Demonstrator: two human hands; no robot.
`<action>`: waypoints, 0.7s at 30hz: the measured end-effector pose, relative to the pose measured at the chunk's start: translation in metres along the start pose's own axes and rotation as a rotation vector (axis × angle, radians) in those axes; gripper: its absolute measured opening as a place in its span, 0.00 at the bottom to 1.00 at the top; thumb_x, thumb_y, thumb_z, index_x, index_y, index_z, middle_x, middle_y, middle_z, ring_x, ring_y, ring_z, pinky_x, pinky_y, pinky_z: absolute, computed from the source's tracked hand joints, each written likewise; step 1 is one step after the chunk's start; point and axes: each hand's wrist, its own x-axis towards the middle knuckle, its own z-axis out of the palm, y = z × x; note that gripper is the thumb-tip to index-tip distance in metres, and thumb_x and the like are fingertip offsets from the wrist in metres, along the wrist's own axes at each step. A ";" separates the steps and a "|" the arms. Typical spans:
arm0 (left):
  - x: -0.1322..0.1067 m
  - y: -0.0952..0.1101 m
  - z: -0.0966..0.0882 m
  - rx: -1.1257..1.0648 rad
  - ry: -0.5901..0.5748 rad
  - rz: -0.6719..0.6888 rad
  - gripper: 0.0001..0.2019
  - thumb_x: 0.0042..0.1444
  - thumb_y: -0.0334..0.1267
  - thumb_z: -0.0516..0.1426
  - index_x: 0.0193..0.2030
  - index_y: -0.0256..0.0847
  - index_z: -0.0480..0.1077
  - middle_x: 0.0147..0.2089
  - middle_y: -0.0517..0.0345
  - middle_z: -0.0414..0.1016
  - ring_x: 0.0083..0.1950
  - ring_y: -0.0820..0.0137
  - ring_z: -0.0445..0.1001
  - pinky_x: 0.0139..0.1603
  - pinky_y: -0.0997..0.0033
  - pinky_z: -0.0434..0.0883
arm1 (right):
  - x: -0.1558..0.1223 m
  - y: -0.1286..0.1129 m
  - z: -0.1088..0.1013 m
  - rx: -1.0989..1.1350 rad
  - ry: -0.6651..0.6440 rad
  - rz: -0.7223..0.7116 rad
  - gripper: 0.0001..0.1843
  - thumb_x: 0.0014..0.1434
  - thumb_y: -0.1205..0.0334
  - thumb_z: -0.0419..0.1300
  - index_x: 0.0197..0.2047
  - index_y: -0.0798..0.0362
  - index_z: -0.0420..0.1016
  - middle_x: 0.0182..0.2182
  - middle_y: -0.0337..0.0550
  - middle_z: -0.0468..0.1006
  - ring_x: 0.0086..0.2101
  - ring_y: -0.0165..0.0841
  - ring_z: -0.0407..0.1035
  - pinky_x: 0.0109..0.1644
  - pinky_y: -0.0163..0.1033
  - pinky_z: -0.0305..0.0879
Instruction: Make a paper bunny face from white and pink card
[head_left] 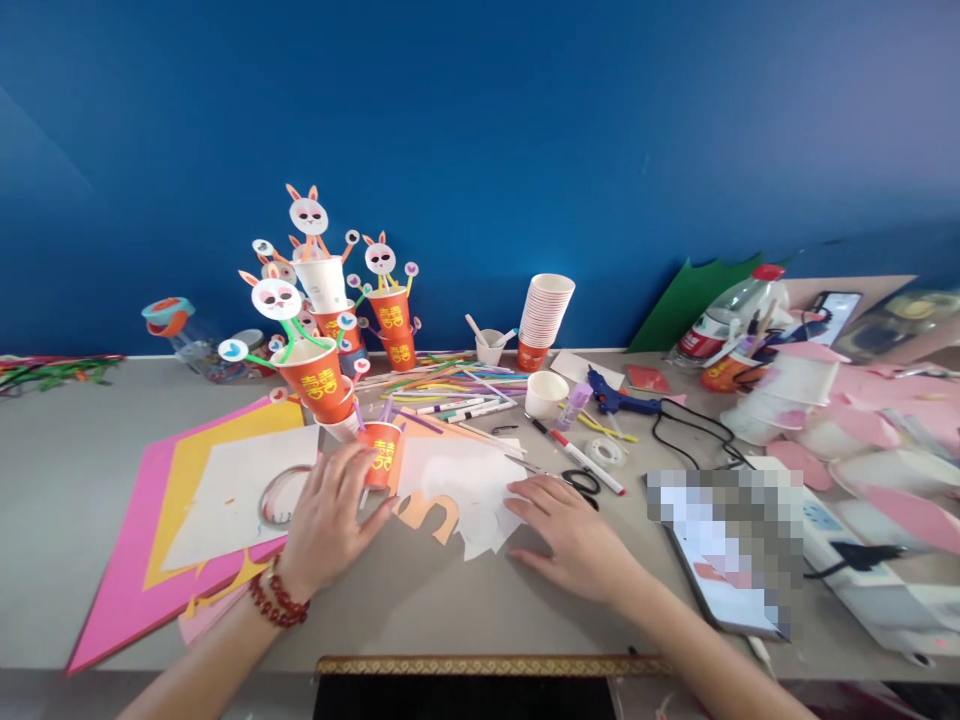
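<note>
My left hand [330, 525], a beaded bracelet on its wrist, is open in front of a small red paper cup [386, 455] with gold characters. Its fingers overlap the cup's left side; I cannot tell whether they touch it. My right hand [562, 530] is open, fingertips at the right edge of a cut white paper [480, 485]. Beside that paper lies an orange paper scrap [429, 515] with a curved cutout. Black-handled scissors [581, 487] lie just beyond my right hand. Left of my left hand, a roll of clear tape [271, 490] rests on white paper [225, 490].
Stacked cups with paper rabbit faces [276, 298] stand at the back left. Behind are pens [465, 407], a tall cup stack [546, 310] and a blue glue gun [619, 395]. A tablet [727, 570], a power strip [847, 560] and pink-and-white cup pieces [892, 460] fill the right.
</note>
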 end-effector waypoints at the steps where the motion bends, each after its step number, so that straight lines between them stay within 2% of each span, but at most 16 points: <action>1: -0.001 0.005 0.001 -0.014 -0.042 0.058 0.24 0.60 0.46 0.57 0.61 0.38 0.62 0.58 0.41 0.69 0.59 0.52 0.68 0.61 0.50 0.64 | 0.000 0.001 0.000 -0.014 -0.023 -0.015 0.25 0.57 0.56 0.65 0.56 0.54 0.72 0.56 0.54 0.73 0.56 0.49 0.64 0.62 0.57 0.60; 5: 0.003 0.023 0.007 -0.050 -0.227 0.228 0.18 0.64 0.43 0.53 0.59 0.42 0.67 0.60 0.47 0.70 0.63 0.55 0.65 0.67 0.49 0.56 | 0.006 0.002 -0.001 -0.089 -0.118 -0.058 0.27 0.57 0.56 0.65 0.58 0.56 0.70 0.56 0.57 0.73 0.55 0.49 0.66 0.59 0.55 0.63; 9: 0.009 0.021 0.011 -0.018 -0.261 0.206 0.18 0.65 0.41 0.51 0.59 0.42 0.68 0.61 0.47 0.70 0.64 0.55 0.65 0.70 0.43 0.49 | 0.018 0.001 -0.009 -0.148 -0.248 -0.108 0.19 0.58 0.59 0.62 0.51 0.57 0.73 0.45 0.56 0.78 0.47 0.44 0.72 0.52 0.48 0.67; 13: 0.010 0.006 0.012 0.031 -0.255 0.155 0.19 0.63 0.41 0.52 0.59 0.40 0.68 0.63 0.44 0.67 0.64 0.53 0.64 0.68 0.42 0.53 | 0.026 0.001 -0.014 -0.233 -0.305 -0.176 0.11 0.61 0.67 0.57 0.46 0.56 0.74 0.39 0.52 0.78 0.40 0.39 0.73 0.45 0.42 0.68; 17: 0.005 -0.003 0.014 0.054 -0.241 0.140 0.20 0.63 0.40 0.52 0.61 0.38 0.66 0.65 0.42 0.63 0.66 0.51 0.60 0.66 0.46 0.58 | 0.027 0.004 -0.013 -0.299 -0.302 -0.216 0.13 0.62 0.74 0.51 0.44 0.56 0.74 0.37 0.52 0.78 0.37 0.37 0.72 0.42 0.40 0.67; 21: 0.005 -0.007 0.018 0.034 -0.253 0.123 0.19 0.64 0.37 0.51 0.60 0.38 0.66 0.66 0.43 0.61 0.67 0.52 0.58 0.65 0.49 0.61 | 0.028 0.008 -0.015 -0.296 -0.276 -0.262 0.12 0.61 0.75 0.52 0.44 0.56 0.74 0.36 0.51 0.78 0.38 0.36 0.72 0.41 0.39 0.66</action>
